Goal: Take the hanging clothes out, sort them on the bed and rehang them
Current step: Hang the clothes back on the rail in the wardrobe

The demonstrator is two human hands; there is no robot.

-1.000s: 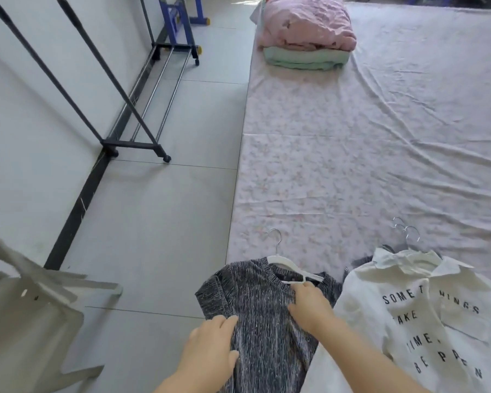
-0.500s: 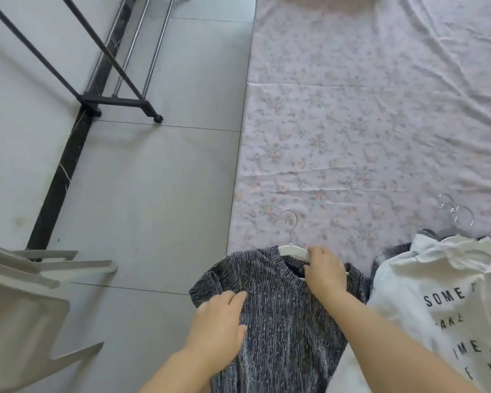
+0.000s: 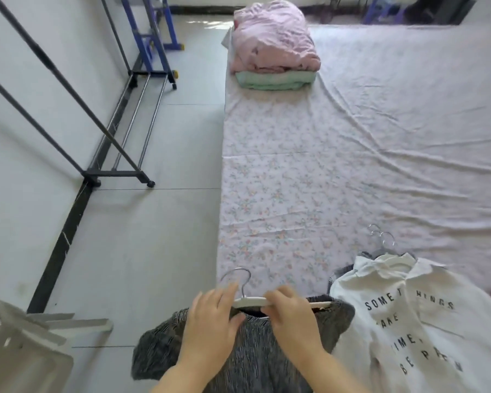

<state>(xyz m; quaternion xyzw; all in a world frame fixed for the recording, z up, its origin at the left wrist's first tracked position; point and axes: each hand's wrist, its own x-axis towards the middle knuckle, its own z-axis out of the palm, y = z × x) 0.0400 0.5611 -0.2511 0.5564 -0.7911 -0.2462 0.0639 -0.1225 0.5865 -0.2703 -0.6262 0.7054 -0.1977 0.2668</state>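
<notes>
A dark grey, finely striped knit top (image 3: 253, 353) lies at the near edge of the bed's wrinkled floral cotton sheet (image 3: 295, 180), one sleeve hanging over the floor. One slim white plastic hanger with a curved metal hook (image 3: 250, 299) sits in its neckline; the left hand (image 3: 210, 321) pinches its left arm, and the right hand's (image 3: 291, 316) grip closes round the bar. Beside it lies one white collared shirt with black lettering (image 3: 408, 321), two wire hooks (image 3: 383, 241) showing above it.
</notes>
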